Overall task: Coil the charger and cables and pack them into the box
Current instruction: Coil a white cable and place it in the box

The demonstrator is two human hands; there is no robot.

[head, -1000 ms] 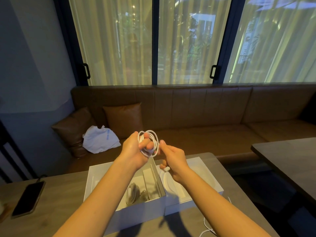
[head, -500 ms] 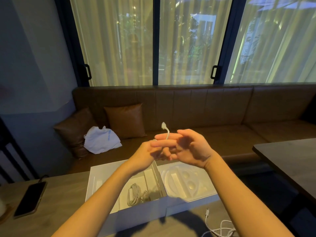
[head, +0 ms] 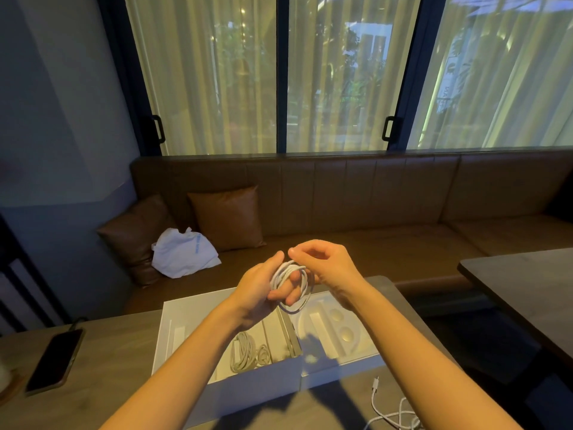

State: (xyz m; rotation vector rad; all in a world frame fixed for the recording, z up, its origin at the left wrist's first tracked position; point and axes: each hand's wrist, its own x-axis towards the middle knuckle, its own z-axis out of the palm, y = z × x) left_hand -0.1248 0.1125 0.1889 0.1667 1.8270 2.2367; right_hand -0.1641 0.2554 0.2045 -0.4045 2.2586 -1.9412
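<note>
- Brown leather bench [head: 387, 206] well beyond the left hand [head: 257, 293] and the right hand [head: 328, 265], stretching under curtained windows [head: 341, 72].
- Wooden table [head: 108, 367] below both forearms; a second, darker table [head: 521, 274] well off to the right of the right hand.
- Open white box [head: 192, 308] on the wooden table directly beneath both hands: a deep half under the left hand, and a moulded tray half [head: 341, 333] with round hollows under the right.
- Brown cushion [head: 226, 218] beyond the left hand, propped against the bench back; a white bag [head: 183, 252] on the seat just to its left.
- Dark phone [head: 54, 360] flat on the wooden table, far to the left of the left hand.
- Left hand raised above the box, fingers thrust through the white cable coil [head: 283, 273], thumb laid up along the loops' outer side, gripping them.
- Right hand just beside the left at about the same height, fingers curled, thumb and forefinger tips meeting right above the top of the coil; cannot tell whether a strand is pinched there.
- White cable coil between the two hands, several loops round the left fingers, the lowest loop hanging over the join of the box halves.
- Pale coiled cable [head: 245, 352] lying in the deep half, below the left wrist.
- Loose white cable [head: 393, 411] on the wooden table nearer than the box, under the right forearm, plug end toward the box.
</note>
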